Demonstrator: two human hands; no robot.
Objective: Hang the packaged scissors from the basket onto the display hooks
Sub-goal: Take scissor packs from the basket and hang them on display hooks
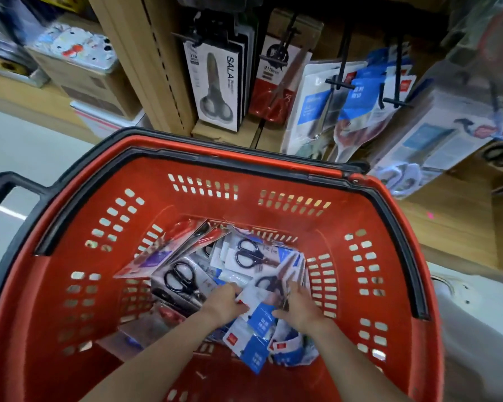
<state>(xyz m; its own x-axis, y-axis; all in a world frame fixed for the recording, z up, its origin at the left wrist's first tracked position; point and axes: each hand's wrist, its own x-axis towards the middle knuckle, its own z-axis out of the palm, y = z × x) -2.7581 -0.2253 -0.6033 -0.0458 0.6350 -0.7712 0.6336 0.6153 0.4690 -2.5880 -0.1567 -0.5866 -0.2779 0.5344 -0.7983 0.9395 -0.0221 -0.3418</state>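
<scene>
A red plastic basket (79,256) with a black rim fills the lower view. A heap of packaged scissors (249,258), white and blue cards with black handles, lies at its bottom. Both my hands are down inside the heap. My left hand (225,304) grips the edge of a white-and-blue scissors pack (260,313) from the left. My right hand (301,307) holds the same pack from the right, fingers curled over its edge. Black display hooks (339,82) stick out of the shelf wall above, with blue-and-white scissors packs hanging on them.
Boxed grey scissors marked SALA (217,85) and a red-and-white pack (276,79) hang at the upper middle. More bagged goods (442,123) hang at the right. Cardboard boxes (82,79) sit on a low shelf at left. Pale floor (21,146) shows beyond the basket.
</scene>
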